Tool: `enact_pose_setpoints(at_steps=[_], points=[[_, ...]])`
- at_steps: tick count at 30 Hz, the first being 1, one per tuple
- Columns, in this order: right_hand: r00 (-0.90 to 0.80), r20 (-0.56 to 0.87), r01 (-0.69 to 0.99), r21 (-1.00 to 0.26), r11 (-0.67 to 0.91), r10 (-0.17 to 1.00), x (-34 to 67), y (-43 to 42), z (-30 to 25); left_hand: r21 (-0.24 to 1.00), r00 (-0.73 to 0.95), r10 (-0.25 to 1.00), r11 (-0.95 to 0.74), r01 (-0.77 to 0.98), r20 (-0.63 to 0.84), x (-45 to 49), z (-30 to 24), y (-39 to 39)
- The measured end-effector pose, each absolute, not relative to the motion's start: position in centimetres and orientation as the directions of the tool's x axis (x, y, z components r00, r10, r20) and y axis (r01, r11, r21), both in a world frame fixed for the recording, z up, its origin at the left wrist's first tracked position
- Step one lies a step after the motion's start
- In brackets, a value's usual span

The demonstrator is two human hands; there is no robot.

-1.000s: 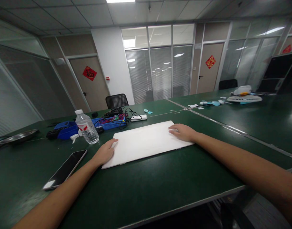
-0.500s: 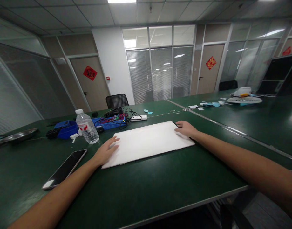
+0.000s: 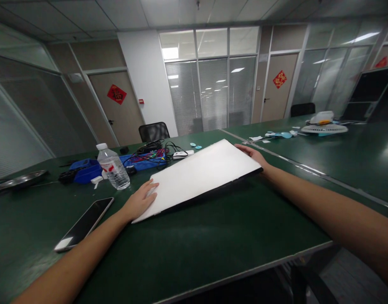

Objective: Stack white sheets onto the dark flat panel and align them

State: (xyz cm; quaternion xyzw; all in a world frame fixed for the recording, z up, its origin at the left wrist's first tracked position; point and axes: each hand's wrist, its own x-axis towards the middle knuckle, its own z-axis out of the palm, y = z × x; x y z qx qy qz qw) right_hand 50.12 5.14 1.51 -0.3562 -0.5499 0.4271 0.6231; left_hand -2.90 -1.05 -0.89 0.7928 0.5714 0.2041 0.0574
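Note:
A white rectangular board (image 3: 196,175) with a dark underside lies aslant in front of me, its right end raised off the table and its left end low. My right hand (image 3: 255,156) holds the raised right edge, with part of the hand hidden beneath or behind the board. On the left end, my left hand (image 3: 141,200) lies on the white face, fingers spread and stretched out.
A green table (image 3: 194,261) carries a water bottle (image 3: 114,169), a phone (image 3: 84,223), blue trays (image 3: 143,164) with tangled cables, a white power strip (image 3: 183,155) and a metal pan (image 3: 21,180). A white fan (image 3: 324,126) lies far right.
The board's right end has risen off the table, showing its dark underside. My right hand has moved up with it and shifted beneath the edge. My left hand has hardly moved.

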Motion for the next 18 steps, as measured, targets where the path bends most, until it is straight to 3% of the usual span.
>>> enact_pose_setpoints(at_steps=[4,9,15,18], points=[[0.038,0.374,-0.018,-0.927,0.375,0.927,49.5,4.4,1.5,0.325,0.259,0.93,-0.337,0.884,0.26,-2.8,-0.9,-1.1],[-0.029,0.593,0.347,-0.749,0.564,0.805,49.7,3.8,1.1,0.406,0.226,0.938,-0.32,0.856,0.263,-3.0,-0.7,-0.8],[0.129,0.617,0.191,-0.784,0.591,0.776,49.3,4.1,1.1,0.736,0.112,0.956,-0.281,0.616,0.272,-4.3,0.0,0.5],[0.183,0.588,0.168,-0.809,0.564,0.788,49.8,4.4,0.7,0.768,0.173,0.945,-0.327,0.551,0.278,-4.4,0.5,0.2]])
